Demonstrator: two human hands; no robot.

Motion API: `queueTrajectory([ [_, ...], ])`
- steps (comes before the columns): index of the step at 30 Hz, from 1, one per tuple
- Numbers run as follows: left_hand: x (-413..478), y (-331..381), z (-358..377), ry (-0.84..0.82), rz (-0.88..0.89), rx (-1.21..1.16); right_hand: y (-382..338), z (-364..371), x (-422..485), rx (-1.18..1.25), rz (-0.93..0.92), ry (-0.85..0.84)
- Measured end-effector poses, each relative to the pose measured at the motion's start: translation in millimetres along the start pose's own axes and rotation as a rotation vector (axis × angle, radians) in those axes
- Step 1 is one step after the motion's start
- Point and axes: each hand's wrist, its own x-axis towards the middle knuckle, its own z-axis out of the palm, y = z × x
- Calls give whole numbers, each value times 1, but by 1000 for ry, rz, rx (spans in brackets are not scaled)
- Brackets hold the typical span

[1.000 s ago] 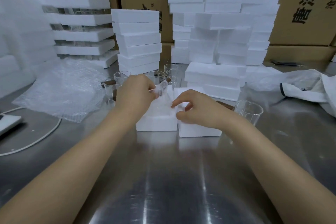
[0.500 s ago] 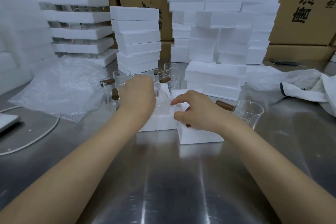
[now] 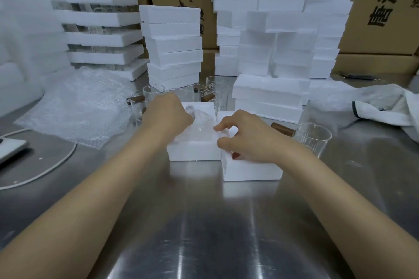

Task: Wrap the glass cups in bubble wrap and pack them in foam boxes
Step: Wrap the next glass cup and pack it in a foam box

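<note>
Presses wrapped cup (image 3: 200,123) into foam box (image 3: 195,150), left hand (image 3: 167,118) clenched on it, right hand (image 3: 247,138) gripping foam lid (image 3: 250,171); may crack glass if forced.

Steel table (image 3: 204,233) bears foam boxes (image 3: 195,150), glass cups (image 3: 314,137), bubble wrap (image 3: 79,106), foam stacks (image 3: 173,45), a cable (image 3: 52,170).

Contents of the foam box (image 3: 195,149) largely concealed

The fingertips of the left grip (image 3: 166,115) are hidden behind its own back, and the wrapped cup (image 3: 201,124) beneath is partly covered and blurred. Whether anything is pinched by the right grip (image 3: 247,138) cannot be told. The white device (image 3: 9,149) and the cloth (image 3: 385,106) are cut off by the edges.
</note>
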Motion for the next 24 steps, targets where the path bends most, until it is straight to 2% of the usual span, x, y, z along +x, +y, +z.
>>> queueTrajectory([
  [5, 4, -3, 1, -41, -16, -90, 0, 0, 0, -3, -10, 3],
  [7, 4, -6, 1, -49, 10, -66, 2, 0, 0, 10, 20, 3],
  [11, 4, -10, -4, 54, 65, 22, 7, 3, 1, -98, 30, 16],
  [13, 4, -11, -8, -12, 67, 42, 11, 2, 1, -170, 17, 63],
  [15, 6, -11, -12, -96, 34, 61, 11, -1, 3, -117, 18, 166],
  [20, 11, -16, -21, -298, -65, -95, 5, -18, 7, 347, -66, 609],
  [22, 12, -18, -18, -283, -4, -100, 2, -27, 4, 538, -122, 787],
  [24, 14, -18, -11, -188, 81, -178, -1, -34, 0, 685, -163, 902],
])
